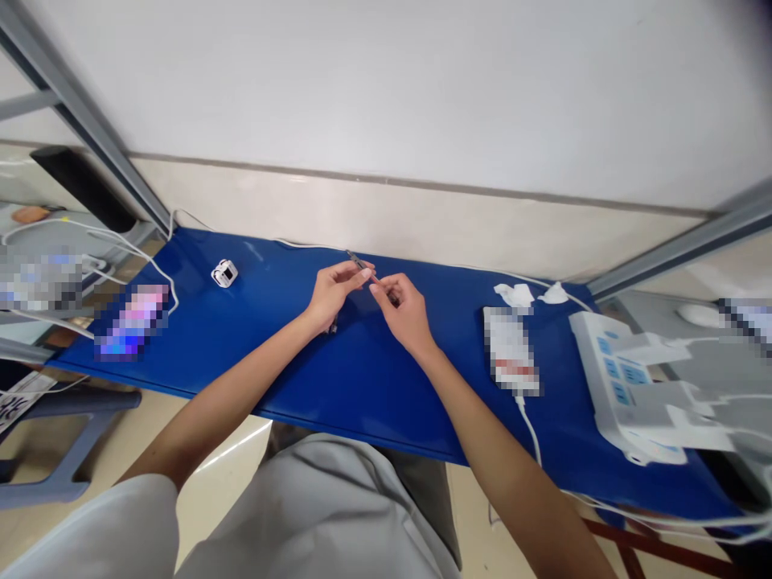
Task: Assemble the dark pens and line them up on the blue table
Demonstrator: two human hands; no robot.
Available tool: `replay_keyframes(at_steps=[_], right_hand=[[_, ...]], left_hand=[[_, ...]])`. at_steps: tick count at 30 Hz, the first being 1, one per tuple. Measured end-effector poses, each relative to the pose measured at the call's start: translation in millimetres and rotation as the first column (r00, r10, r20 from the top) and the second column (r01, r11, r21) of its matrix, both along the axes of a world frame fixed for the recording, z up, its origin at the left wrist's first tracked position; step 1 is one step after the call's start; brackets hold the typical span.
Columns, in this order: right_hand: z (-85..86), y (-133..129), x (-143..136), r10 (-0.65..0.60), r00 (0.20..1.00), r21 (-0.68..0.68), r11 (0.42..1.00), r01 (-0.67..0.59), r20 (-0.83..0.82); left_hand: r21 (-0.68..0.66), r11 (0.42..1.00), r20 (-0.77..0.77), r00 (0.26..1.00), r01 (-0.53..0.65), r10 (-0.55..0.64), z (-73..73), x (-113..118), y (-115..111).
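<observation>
In left hand and right hand, both curled nearly closed, respectively holds slim dark object and small dark piece, seemingly mid-handling, calling for a steady, fine pinch.

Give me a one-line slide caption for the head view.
The left hand grips a slim dark object close to the right hand, over a blue tabletop with a white power strip.

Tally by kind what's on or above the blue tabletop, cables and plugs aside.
Hands: 2, left hand and right hand
White cube: 1
Pixelated flat items: 2
White tissue clumps: 2
Power strip: 1
Total: 8, leaving out dark parts at the fingers, too hidden to count.
</observation>
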State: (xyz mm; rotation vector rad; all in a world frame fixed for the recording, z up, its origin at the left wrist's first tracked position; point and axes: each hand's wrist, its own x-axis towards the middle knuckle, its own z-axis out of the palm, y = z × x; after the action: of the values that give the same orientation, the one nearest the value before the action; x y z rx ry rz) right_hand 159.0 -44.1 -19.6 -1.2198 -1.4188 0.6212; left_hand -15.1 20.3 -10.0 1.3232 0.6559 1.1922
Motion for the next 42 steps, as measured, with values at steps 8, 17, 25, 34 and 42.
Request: replay_keyframes(at_steps=[8, 17, 25, 34, 42], right_hand=[[12.0, 0.5, 1.0, 0.18, 0.858, -0.213, 0.926, -0.313, -0.481], [17.9, 4.2, 4.2, 0.104, 0.749, -0.149, 0.953, -0.263, -0.654], [14.3, 9.0, 5.8, 0.023, 0.722, -0.206, 0.952, -0.228, -0.691], [13.0, 8.1, 6.1, 0.035, 0.809, -0.101, 0.988, -0.117, -0.587], [10.7, 7.7, 2.9, 0.065, 0.823, -0.031, 0.995, -0.099, -0.564]], left_hand=[[-0.048, 0.998, 0.05, 0.998, 0.051, -0.049, -4.2, 0.1, 3.2], [-0.013, 0.997, 0.033, 0.997, -0.073, 0.073, -1.9, 1.2, 1.8], [0.106, 0.994, -0.013, 1.0, -0.001, 0.003, 4.8, 2.4, -9.1], [0.154, 0.987, -0.093, 0.993, -0.056, 0.071, 1.5, 2.8, -9.1], [0.343, 0.93, -0.262, 0.938, -0.131, 0.228, -0.6, 3.3, -22.5]])
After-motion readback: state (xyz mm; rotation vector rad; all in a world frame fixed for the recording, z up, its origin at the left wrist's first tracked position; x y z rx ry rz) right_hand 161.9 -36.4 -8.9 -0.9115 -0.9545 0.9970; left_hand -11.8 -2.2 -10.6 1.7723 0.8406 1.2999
